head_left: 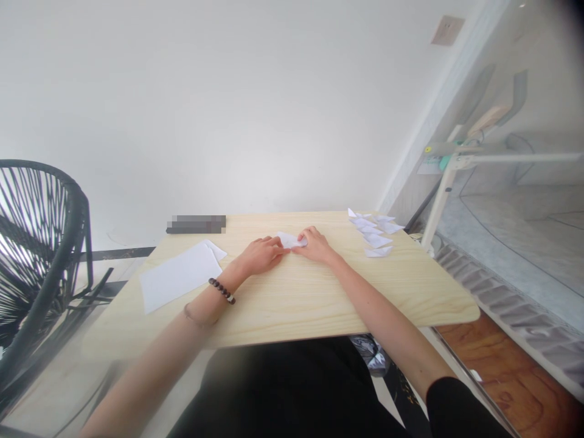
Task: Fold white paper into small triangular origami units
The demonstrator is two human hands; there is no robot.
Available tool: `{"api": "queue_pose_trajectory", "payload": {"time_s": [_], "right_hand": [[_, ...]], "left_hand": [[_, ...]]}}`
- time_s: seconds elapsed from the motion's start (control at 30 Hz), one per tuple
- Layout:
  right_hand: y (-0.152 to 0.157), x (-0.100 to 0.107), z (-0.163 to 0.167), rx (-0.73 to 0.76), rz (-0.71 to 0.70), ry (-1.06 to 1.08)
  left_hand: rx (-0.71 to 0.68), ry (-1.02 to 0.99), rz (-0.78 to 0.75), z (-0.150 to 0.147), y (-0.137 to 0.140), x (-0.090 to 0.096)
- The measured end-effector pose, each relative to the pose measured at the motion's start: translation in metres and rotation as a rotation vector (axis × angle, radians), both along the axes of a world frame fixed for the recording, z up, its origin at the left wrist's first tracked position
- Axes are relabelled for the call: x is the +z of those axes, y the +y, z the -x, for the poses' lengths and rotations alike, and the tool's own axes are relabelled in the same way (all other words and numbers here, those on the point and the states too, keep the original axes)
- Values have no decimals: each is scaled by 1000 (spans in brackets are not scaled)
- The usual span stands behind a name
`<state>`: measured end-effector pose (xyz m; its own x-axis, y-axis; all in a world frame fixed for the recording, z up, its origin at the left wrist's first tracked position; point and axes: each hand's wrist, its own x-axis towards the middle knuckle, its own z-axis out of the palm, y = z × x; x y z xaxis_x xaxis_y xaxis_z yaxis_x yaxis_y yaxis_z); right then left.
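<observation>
Pale wall (pixel 274 109) rises behind the wooden tabletop (pixel 319 304), where we hold a small folded paper (pixel 286 238) near the far edge, roughly midway between its corners. Our left hand (pixel 262 255) pinches the paper's left end; our right hand (pixel 316 244) nips the right end between thumb and fingers. For a crisp crease, we should line up the edges, anchor one end and press outward along the fold. Folded pieces (pixel 378 241) lie toward the far right corner, white sheets (pixel 180 277) by the left edge.

Two hands (pixel 263 255), one held paper (pixel 288 239), at least five folded papers (pixel 378 241), two bracelets (pixel 221 289), one table (pixel 296 304), one chair (pixel 72 210)
</observation>
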<state>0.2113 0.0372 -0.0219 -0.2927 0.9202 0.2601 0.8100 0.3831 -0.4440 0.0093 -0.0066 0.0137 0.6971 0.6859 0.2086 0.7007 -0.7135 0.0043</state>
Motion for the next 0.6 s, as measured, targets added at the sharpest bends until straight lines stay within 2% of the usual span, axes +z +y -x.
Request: {"api": "queue_pose_trajectory", "payload": {"time_s": [0.2,0.4,0.6], "right_hand": [[5,3,-4,41,107,68],[7,14,-14,143,238,185],[7,18,-19,155,309,210]], "left_hand": [[-3,-11,7,0,0,1],[-11,-37,53,3,1,3],[-16,-70,91,8,0,4]]}}
